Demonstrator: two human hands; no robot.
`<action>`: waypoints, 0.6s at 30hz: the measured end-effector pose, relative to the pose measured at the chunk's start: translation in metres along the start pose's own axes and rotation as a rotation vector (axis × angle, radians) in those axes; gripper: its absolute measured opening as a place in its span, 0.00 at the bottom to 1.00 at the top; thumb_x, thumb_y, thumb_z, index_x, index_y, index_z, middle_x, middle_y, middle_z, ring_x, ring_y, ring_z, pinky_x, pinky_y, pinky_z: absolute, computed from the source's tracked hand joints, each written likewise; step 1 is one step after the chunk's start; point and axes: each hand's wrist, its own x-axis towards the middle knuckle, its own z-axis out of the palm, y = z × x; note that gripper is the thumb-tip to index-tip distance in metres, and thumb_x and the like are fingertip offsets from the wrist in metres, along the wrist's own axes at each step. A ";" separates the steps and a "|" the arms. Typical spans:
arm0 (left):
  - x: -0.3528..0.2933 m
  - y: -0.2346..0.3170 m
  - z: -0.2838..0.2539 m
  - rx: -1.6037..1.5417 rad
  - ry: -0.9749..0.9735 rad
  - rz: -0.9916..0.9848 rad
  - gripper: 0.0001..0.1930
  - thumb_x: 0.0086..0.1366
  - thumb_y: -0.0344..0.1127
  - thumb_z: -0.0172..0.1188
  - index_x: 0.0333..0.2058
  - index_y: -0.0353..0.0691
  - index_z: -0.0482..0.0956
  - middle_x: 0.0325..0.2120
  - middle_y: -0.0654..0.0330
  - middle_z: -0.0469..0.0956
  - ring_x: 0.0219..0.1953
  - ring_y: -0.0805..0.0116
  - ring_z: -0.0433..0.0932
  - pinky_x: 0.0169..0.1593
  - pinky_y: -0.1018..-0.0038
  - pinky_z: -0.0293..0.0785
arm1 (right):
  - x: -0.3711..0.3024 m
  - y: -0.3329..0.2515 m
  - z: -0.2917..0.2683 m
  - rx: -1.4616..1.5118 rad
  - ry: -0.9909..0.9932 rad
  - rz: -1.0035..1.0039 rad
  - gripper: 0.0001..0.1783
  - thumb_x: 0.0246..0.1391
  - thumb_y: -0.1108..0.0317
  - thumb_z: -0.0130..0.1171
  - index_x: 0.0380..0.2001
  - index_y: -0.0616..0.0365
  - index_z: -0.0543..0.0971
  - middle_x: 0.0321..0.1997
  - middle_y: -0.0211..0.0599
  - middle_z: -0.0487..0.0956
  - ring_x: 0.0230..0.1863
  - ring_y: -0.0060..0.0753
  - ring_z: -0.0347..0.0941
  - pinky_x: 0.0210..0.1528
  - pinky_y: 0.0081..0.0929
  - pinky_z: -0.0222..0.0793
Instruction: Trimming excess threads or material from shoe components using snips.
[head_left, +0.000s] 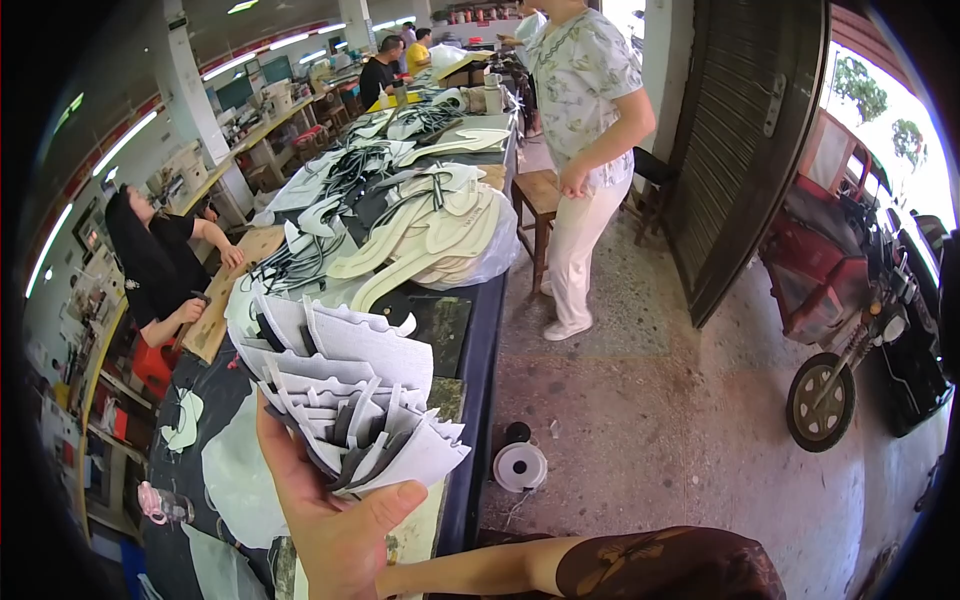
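Observation:
A thick stack of white and grey cut fabric pieces [415, 460] with wavy, notched edges is gripped in my right hand [345, 530]. The thumb presses the near side, and the fingers reach up along the left side, partly hidden behind the layers. Some darker grey layers show between the white ones. Just past the held stack are larger white pieces [370, 345] with wavy edges; whether they belong to the same bundle I cannot tell. My left hand is not seen. Under and beside the stack runs the dark-topped work table [465, 400].
Cream curved cut pieces [440, 235] and a heap with dark cords [360, 165] cover the far table. A person in black [160, 260] is at the left; another stands right of the table. A white spool [520, 467] is on the floor, near a motor tricycle [820, 390].

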 end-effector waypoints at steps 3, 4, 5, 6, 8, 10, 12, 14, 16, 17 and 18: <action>-0.003 0.001 -0.002 0.002 0.010 0.006 0.64 0.37 0.21 0.74 0.73 0.42 0.46 0.63 0.55 0.65 0.63 0.57 0.69 0.64 0.61 0.71 | 0.002 0.000 0.003 -0.018 -0.003 -0.001 0.14 0.34 0.61 0.65 0.24 0.60 0.84 0.25 0.54 0.81 0.28 0.59 0.78 0.34 0.50 0.74; -0.003 0.001 -0.005 -0.002 0.019 0.007 0.64 0.37 0.22 0.74 0.73 0.42 0.46 0.63 0.56 0.65 0.63 0.57 0.69 0.64 0.62 0.70 | 0.004 0.000 0.005 -0.023 -0.008 0.001 0.14 0.34 0.61 0.65 0.24 0.60 0.84 0.25 0.54 0.81 0.28 0.59 0.78 0.34 0.50 0.74; -0.003 0.002 -0.008 -0.001 0.025 0.009 0.64 0.37 0.22 0.74 0.73 0.42 0.46 0.63 0.56 0.65 0.63 0.57 0.69 0.64 0.62 0.70 | 0.006 -0.001 0.007 -0.028 -0.014 0.002 0.14 0.34 0.61 0.65 0.23 0.60 0.84 0.25 0.54 0.81 0.28 0.59 0.78 0.34 0.50 0.74; -0.003 0.002 -0.012 0.002 0.030 0.010 0.64 0.37 0.22 0.75 0.73 0.41 0.46 0.63 0.56 0.66 0.63 0.58 0.69 0.64 0.62 0.70 | 0.007 -0.003 0.009 -0.034 -0.021 0.001 0.14 0.34 0.61 0.65 0.23 0.60 0.84 0.25 0.54 0.81 0.28 0.59 0.78 0.33 0.50 0.74; -0.004 -0.002 -0.010 -0.006 0.015 0.002 0.64 0.37 0.22 0.75 0.73 0.41 0.46 0.63 0.56 0.66 0.63 0.58 0.69 0.64 0.62 0.70 | 0.007 0.003 0.009 -0.041 -0.008 0.016 0.14 0.34 0.61 0.65 0.23 0.60 0.84 0.24 0.54 0.81 0.28 0.59 0.78 0.33 0.50 0.74; -0.006 -0.003 -0.008 -0.007 0.025 0.002 0.64 0.37 0.24 0.77 0.73 0.41 0.46 0.63 0.57 0.66 0.63 0.58 0.69 0.64 0.62 0.70 | 0.009 0.005 0.010 -0.049 -0.005 0.022 0.14 0.34 0.60 0.65 0.23 0.60 0.84 0.24 0.54 0.81 0.28 0.59 0.78 0.33 0.50 0.74; -0.006 -0.001 -0.009 -0.013 0.019 0.001 0.64 0.37 0.24 0.77 0.73 0.41 0.46 0.63 0.57 0.66 0.63 0.58 0.69 0.64 0.63 0.70 | 0.010 0.004 0.012 -0.058 -0.005 0.023 0.14 0.34 0.60 0.65 0.23 0.60 0.84 0.24 0.54 0.81 0.27 0.59 0.78 0.33 0.50 0.74; -0.007 0.001 -0.010 -0.020 0.017 -0.002 0.64 0.37 0.25 0.78 0.73 0.41 0.46 0.63 0.57 0.66 0.63 0.58 0.69 0.64 0.63 0.70 | 0.011 0.002 0.015 -0.066 -0.008 0.026 0.14 0.34 0.60 0.65 0.23 0.60 0.84 0.23 0.54 0.81 0.27 0.59 0.78 0.33 0.50 0.74; -0.010 0.004 -0.011 -0.025 0.036 0.008 0.65 0.37 0.25 0.78 0.73 0.40 0.46 0.63 0.57 0.66 0.63 0.59 0.69 0.64 0.63 0.70 | 0.018 -0.004 0.020 -0.077 -0.015 0.022 0.14 0.34 0.60 0.65 0.23 0.60 0.84 0.23 0.54 0.81 0.27 0.59 0.78 0.33 0.50 0.74; -0.012 0.007 -0.013 -0.017 0.047 0.016 0.65 0.37 0.25 0.78 0.73 0.40 0.46 0.63 0.57 0.66 0.63 0.59 0.69 0.64 0.63 0.70 | 0.021 -0.020 0.040 -0.081 -0.025 0.010 0.14 0.34 0.60 0.65 0.23 0.60 0.84 0.23 0.54 0.81 0.27 0.59 0.78 0.33 0.50 0.74; -0.013 0.010 -0.016 -0.015 0.059 0.026 0.65 0.37 0.25 0.78 0.73 0.40 0.46 0.63 0.56 0.66 0.63 0.59 0.69 0.64 0.62 0.71 | 0.022 -0.050 0.072 -0.919 0.252 0.325 0.15 0.34 0.59 0.65 0.23 0.60 0.84 0.23 0.54 0.80 0.26 0.58 0.78 0.33 0.50 0.74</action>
